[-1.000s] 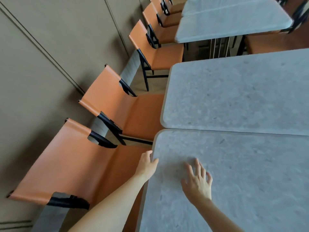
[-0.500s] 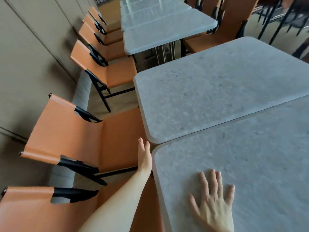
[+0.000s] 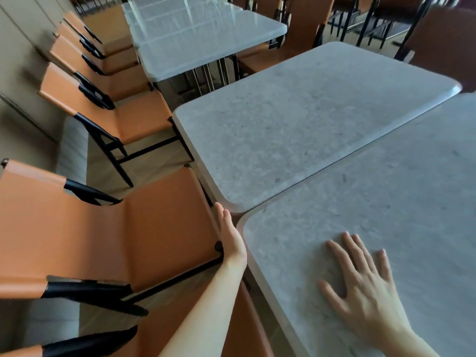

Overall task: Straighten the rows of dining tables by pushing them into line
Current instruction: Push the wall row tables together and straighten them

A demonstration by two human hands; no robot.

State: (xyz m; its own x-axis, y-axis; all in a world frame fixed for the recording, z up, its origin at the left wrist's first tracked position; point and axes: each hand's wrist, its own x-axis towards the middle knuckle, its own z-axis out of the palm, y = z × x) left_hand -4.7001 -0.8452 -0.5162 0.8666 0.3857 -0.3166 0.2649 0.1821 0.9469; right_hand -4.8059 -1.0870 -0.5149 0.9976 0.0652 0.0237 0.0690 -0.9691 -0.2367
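Observation:
A grey stone-look dining table fills the lower right, butted against a second grey table beyond it. My right hand lies flat on the near table's top, fingers spread. My left hand is held straight and edge-on along that table's left side, just below its rounded corner, fingertips reaching toward the seam between the two tables. The far table's corner juts slightly further left than the near one's. More grey tables continue the row further back.
Orange chairs with black frames line the left side along a beige wall; the nearest seat sits right beside my left hand. Another chair stands by the second table. Further orange chairs and black legs crowd the far right.
The view has swung and moved closer. My left hand shifted from gripping the corner to lying straight along the table's side. My right hand has flattened and slid further right on the top.

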